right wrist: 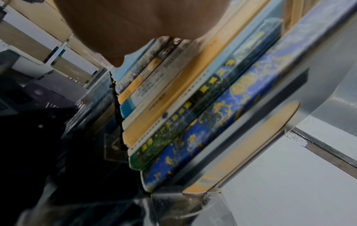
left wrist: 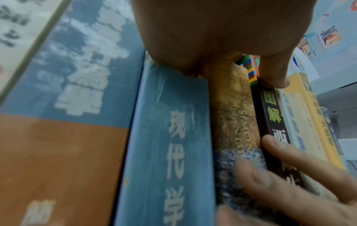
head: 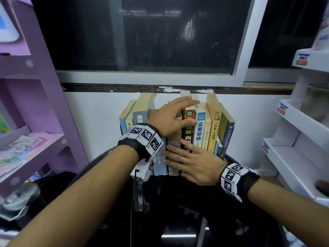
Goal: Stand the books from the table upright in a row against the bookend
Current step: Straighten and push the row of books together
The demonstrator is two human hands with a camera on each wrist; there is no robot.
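Several books (head: 210, 129) stand upright in a row against the white wall on a black table (head: 178, 211). My left hand (head: 170, 118) lies over the tops of the middle books with its fingers straight. Its thumb (left wrist: 274, 76) presses the spine of a dark book with a red top (head: 188, 132). My right hand (head: 192, 163) rests flat, fingers straight, on the lower spines of the light blue book (left wrist: 170, 137), the brown book (left wrist: 235, 107) and the dark book. A blue patterned book (right wrist: 203, 137) ends the row on the right, against what looks like a clear plastic bookend (right wrist: 318, 85).
A purple shelf unit (head: 35, 104) with leaflets stands close on the left. White display shelves (head: 293, 148) stand on the right. A dark window with a grey sill (head: 142, 77) is above the books. A white device (head: 17, 198) lies at the lower left.
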